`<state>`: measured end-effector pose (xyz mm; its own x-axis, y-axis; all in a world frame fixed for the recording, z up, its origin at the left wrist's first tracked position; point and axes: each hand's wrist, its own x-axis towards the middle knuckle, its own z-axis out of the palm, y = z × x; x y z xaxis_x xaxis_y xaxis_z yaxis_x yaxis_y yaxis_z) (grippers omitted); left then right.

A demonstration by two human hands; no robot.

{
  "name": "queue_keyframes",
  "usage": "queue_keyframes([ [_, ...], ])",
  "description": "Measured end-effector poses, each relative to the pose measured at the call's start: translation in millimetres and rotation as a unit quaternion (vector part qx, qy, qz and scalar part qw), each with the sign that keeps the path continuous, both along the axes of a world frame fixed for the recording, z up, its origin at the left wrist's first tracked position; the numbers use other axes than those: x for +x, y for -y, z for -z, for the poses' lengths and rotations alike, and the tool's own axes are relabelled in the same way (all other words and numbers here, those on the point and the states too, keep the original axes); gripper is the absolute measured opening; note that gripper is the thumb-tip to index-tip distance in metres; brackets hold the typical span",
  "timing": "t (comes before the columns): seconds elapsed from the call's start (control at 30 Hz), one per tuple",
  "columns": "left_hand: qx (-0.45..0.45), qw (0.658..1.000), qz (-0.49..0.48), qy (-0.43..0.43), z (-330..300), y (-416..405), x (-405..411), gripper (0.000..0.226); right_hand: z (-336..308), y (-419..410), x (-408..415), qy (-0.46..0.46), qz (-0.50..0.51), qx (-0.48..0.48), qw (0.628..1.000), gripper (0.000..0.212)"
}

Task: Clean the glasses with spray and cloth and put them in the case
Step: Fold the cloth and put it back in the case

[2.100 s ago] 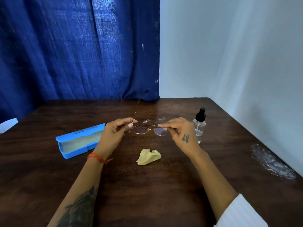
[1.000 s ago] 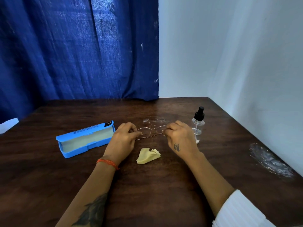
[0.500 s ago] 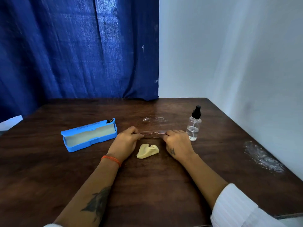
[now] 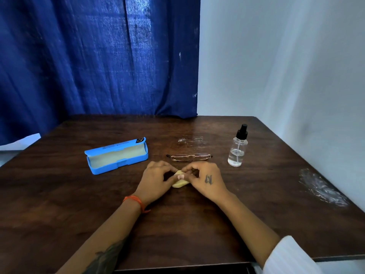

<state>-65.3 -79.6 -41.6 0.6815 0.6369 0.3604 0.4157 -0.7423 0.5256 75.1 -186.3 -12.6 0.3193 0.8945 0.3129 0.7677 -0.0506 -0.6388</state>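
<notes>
The thin gold-framed glasses (image 4: 189, 157) lie folded on the dark wooden table (image 4: 197, 224), just beyond my hands. A small yellow cloth (image 4: 179, 182) sits between my hands. My left hand (image 4: 156, 180) and my right hand (image 4: 207, 179) both pinch it with curled fingers. The blue glasses case (image 4: 116, 158) lies open to the left, its pale lining showing. A clear spray bottle (image 4: 238, 148) with a black nozzle stands upright to the right of the glasses.
A crumpled clear plastic wrap (image 4: 190, 140) lies behind the glasses. Another piece of plastic (image 4: 322, 188) lies near the table's right edge. A blue curtain (image 4: 98, 56) and a white wall (image 4: 276, 56) stand behind the table.
Both hands set the glasses down on the table, let go, pulled back toward me, and took hold of the yellow cloth.
</notes>
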Motion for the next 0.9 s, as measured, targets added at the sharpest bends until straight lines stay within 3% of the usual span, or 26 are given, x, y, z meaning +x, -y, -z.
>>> queue_keyframes([
  [0.1,-0.142,0.986,0.017,0.088,-13,5,2,0.008,-1,0,1,-0.052,-0.006,0.053,0.997,0.008],
  [0.17,-0.254,0.95,0.043,0.175,-22,11,2,0.009,-3,2,3,-0.103,-0.011,0.083,0.991,0.014],
  [0.27,-0.327,0.909,0.07,0.249,-29,15,0,0.015,-8,5,4,-0.15,-0.038,0.066,0.986,0.029],
  [0.37,-0.326,0.905,0.075,0.262,-32,18,-1,0.017,-9,5,3,-0.198,-0.077,0.044,0.976,0.023],
  [0.57,-0.277,0.903,0.052,0.324,-38,24,2,0.011,-14,6,10,-0.291,-0.076,0.11,0.947,0.012],
  [0.73,-0.238,0.926,0.075,0.283,-42,29,2,0.009,-27,9,10,-0.263,-0.096,0.098,0.955,0.015],
  [0.9,-0.186,0.942,0.098,0.261,-46,31,-1,0.004,-52,13,10,-0.245,-0.106,0.005,0.964,0.021],
])
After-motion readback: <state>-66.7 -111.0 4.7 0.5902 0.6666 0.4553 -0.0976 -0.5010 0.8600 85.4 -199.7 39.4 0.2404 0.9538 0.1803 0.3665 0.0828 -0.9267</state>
